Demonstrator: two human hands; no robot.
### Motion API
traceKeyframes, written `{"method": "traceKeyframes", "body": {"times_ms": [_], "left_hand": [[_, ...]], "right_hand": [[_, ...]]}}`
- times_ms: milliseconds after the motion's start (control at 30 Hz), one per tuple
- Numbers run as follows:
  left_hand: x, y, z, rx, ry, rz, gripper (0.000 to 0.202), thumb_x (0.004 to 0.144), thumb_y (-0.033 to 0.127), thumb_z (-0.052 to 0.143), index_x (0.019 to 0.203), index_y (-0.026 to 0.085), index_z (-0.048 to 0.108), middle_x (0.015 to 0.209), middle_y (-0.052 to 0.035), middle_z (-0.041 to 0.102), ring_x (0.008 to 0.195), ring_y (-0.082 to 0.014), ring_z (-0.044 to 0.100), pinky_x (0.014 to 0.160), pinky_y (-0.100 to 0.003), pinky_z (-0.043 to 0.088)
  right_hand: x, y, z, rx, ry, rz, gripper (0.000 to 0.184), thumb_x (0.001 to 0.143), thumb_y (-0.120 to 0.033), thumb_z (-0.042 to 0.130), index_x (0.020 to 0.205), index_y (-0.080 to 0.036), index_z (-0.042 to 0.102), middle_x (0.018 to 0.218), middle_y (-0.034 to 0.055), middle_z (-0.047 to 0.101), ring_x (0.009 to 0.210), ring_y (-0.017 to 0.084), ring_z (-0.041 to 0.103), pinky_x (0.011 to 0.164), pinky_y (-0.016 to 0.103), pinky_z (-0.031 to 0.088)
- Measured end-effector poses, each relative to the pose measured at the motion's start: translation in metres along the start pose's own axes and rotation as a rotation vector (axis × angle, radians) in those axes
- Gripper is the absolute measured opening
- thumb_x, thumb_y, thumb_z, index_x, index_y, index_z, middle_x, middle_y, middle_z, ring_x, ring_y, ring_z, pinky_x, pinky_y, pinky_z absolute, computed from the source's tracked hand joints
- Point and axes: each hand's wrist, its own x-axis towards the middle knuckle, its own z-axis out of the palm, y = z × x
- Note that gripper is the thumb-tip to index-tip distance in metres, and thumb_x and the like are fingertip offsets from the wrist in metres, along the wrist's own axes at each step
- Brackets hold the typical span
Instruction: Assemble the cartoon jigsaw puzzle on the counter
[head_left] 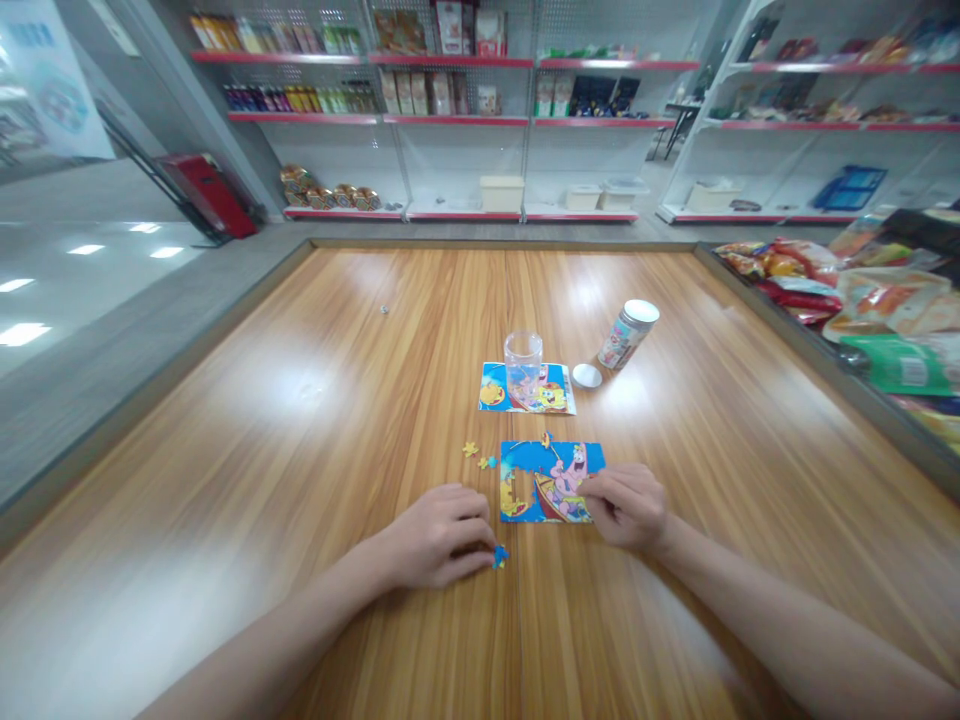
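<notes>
A partly assembled cartoon jigsaw puzzle point(553, 485) lies on the wooden table, with a wood-coloured gap in its left half. Over its right edge, my right hand point(628, 503) is closed in a pinch, fingertips at the pink figure; whatever they grip is hidden. My left hand point(444, 535) rests on the table left of the puzzle, fingers bent, thumb and fingertips closed at a small blue puzzle piece point(500, 556). Loose yellow pieces point(470, 449) lie beyond that hand, by the puzzle's upper left corner. Another piece point(547, 439) overlaps the top edge.
Behind the puzzle, a clear cup point(523, 365) stands on a printed picture card point(491, 388). To its right are a round white lid point(587, 376) and an upright printed canister point(628, 335). Packaged snacks point(885, 310) line the right side; stocked shelves point(457, 62) stand beyond the table.
</notes>
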Motion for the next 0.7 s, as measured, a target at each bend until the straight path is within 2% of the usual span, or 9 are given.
{"method": "traceKeyframes", "body": {"times_ms": [67, 133, 200, 267, 333, 433, 533, 600, 700], "left_hand": [[0.0, 0.002, -0.001, -0.041, 0.008, -0.006, 0.011, 0.093, 0.023, 0.06, 0.096, 0.018, 0.069, 0.085, -0.0059, 0.063, 0.079, -0.0174, 0.059, 0.071, -0.031, 0.042], [0.0, 0.003, -0.003, -0.179, 0.07, -0.057, 0.01, 0.092, 0.02, 0.061, 0.096, 0.018, 0.07, 0.084, -0.0058, 0.063, 0.077, -0.0161, 0.058, 0.07, -0.029, 0.042], [-0.001, -0.002, -0.006, -0.371, 0.226, -0.187, 0.007, 0.089, 0.021, 0.064, 0.091, 0.016, 0.069, 0.08, -0.0043, 0.062, 0.072, -0.0137, 0.056, 0.066, -0.026, 0.042], [0.002, -0.013, -0.008, -0.489, 0.432, -0.342, 0.013, 0.09, 0.025, 0.065, 0.084, 0.014, 0.067, 0.074, -0.0021, 0.058, 0.066, -0.0113, 0.052, 0.062, -0.023, 0.04], [0.009, -0.03, -0.01, -0.49, 0.594, -0.447, 0.019, 0.095, 0.029, 0.06, 0.084, 0.014, 0.063, 0.072, -0.0007, 0.055, 0.064, -0.01, 0.05, 0.059, -0.021, 0.038], [0.026, -0.055, -0.01, -0.475, 0.736, -0.533, 0.024, 0.093, 0.034, 0.063, 0.083, 0.013, 0.062, 0.068, 0.0013, 0.053, 0.058, -0.0083, 0.045, 0.054, -0.02, 0.033], [0.041, -0.066, -0.008, -0.467, 0.777, -0.557, 0.028, 0.091, 0.038, 0.065, 0.08, 0.013, 0.063, 0.058, 0.0044, 0.045, 0.05, -0.0069, 0.036, 0.048, -0.02, 0.026], [0.042, -0.065, -0.006, -0.458, 0.763, -0.539, 0.028, 0.092, 0.038, 0.064, 0.08, 0.013, 0.063, 0.055, 0.0057, 0.04, 0.048, -0.0064, 0.032, 0.047, -0.02, 0.024], [0.034, -0.056, -0.004, -0.433, 0.678, -0.472, 0.024, 0.093, 0.034, 0.064, 0.08, 0.013, 0.064, 0.051, 0.0074, 0.034, 0.046, -0.0058, 0.027, 0.046, -0.021, 0.02]], "right_hand": [[-0.001, -0.001, 0.0, 0.007, -0.004, 0.001, 0.018, 0.078, -0.004, 0.059, 0.085, -0.02, 0.065, 0.065, -0.0007, 0.067, 0.051, 0.011, 0.06, 0.052, 0.024, 0.042], [-0.001, -0.002, -0.001, 0.013, -0.001, 0.008, 0.017, 0.078, -0.004, 0.06, 0.084, -0.019, 0.065, 0.065, -0.0008, 0.067, 0.051, 0.011, 0.06, 0.052, 0.024, 0.042], [0.001, -0.001, -0.002, 0.018, 0.012, 0.026, 0.016, 0.079, -0.005, 0.059, 0.083, -0.019, 0.065, 0.064, -0.001, 0.067, 0.051, 0.011, 0.06, 0.052, 0.024, 0.043], [0.007, 0.004, -0.001, 0.024, 0.015, 0.056, 0.016, 0.081, -0.006, 0.057, 0.081, -0.019, 0.066, 0.063, -0.0013, 0.066, 0.048, 0.01, 0.057, 0.05, 0.023, 0.041], [0.018, 0.01, 0.0, 0.036, -0.011, 0.095, 0.016, 0.083, -0.007, 0.055, 0.082, -0.018, 0.067, 0.062, -0.0019, 0.065, 0.046, 0.008, 0.054, 0.048, 0.021, 0.039], [0.039, 0.014, 0.005, 0.066, -0.073, 0.147, 0.017, 0.087, -0.01, 0.054, 0.092, -0.017, 0.069, 0.057, -0.0046, 0.059, 0.045, 0.007, 0.049, 0.048, 0.02, 0.038], [0.053, 0.001, 0.012, 0.095, -0.112, 0.172, 0.018, 0.088, -0.013, 0.056, 0.102, -0.017, 0.067, 0.054, -0.0076, 0.051, 0.044, 0.006, 0.045, 0.048, 0.02, 0.036], [0.053, -0.015, 0.016, 0.108, -0.111, 0.163, 0.015, 0.088, -0.013, 0.058, 0.101, -0.017, 0.066, 0.057, -0.0064, 0.055, 0.046, 0.007, 0.049, 0.05, 0.021, 0.036], [0.042, -0.037, 0.021, 0.109, -0.195, 0.018, 0.012, 0.086, -0.012, 0.057, 0.093, -0.018, 0.064, 0.064, -0.0027, 0.062, 0.052, 0.011, 0.056, 0.052, 0.026, 0.035]]}}
